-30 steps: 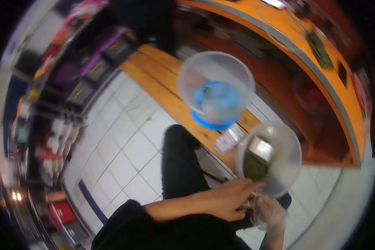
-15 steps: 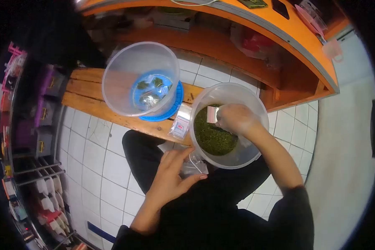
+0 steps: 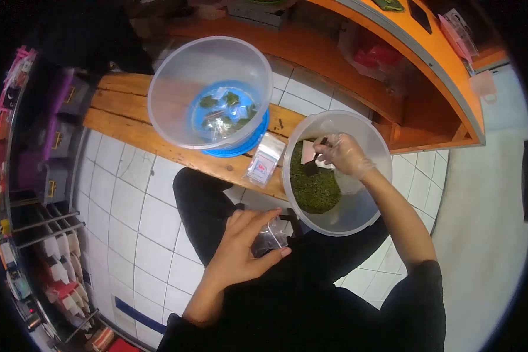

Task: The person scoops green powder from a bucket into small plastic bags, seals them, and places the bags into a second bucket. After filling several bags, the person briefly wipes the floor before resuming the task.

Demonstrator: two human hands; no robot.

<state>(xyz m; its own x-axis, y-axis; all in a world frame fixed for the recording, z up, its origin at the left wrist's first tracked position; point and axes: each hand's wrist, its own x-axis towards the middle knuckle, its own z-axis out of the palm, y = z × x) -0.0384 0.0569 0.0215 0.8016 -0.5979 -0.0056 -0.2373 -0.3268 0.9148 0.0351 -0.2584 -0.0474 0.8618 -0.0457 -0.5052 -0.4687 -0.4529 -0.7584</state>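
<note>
My left hand (image 3: 243,243) holds a small clear plastic bag (image 3: 271,236) between thumb and fingers, with the bag's mouth spread. In a clear plastic glove, my right hand (image 3: 343,154) grips a small black scoop (image 3: 312,164) inside the right tub (image 3: 374,135). Dried green flakes (image 3: 317,193) cover the bottom of that tub, and the scoop's end is just over or touching them. Beside the scoop lies a pale pink and white packet (image 3: 308,151), partly hidden by the scoop and my hand.
Another clear tub (image 3: 210,53) holds several small bags of green stuff and stands over a blue lid (image 3: 263,132) on a wooden bench (image 3: 120,111). A pack of clear bags (image 3: 265,159) lies between the tubs. An orange counter (image 3: 387,29) rises behind; shelves (image 3: 58,258) stand left.
My right hand has lifted slightly and turned, so the black scoop now shows. My left hand keeps hold of the bag, its mouth now wider. The whole view has shifted a little.
</note>
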